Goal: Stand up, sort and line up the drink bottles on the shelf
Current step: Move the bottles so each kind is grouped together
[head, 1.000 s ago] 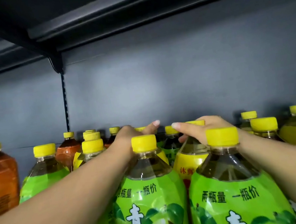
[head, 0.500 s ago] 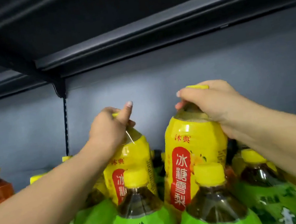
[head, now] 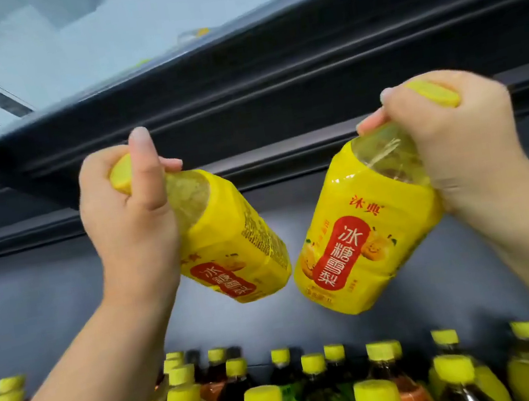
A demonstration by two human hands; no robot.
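Dark shelf underside point(head: 271, 72) overhead — two yellow-labelled bottles aloft, tilted, bases nearly touching. Left hand point(head: 131, 213) curls round left bottle point(head: 231, 239)'s neck; right hand point(head: 454, 144) likewise grips right bottle point(head: 363, 247). Yellow-capped bottles point(head: 318, 384) crowd below — count unclear.

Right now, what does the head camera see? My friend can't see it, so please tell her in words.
Two hands hold two yellow pear-drink bottles by their necks, lifted and tilted: left hand on the left bottle, right hand on the right bottle. Below stand rows of yellow-capped bottles.
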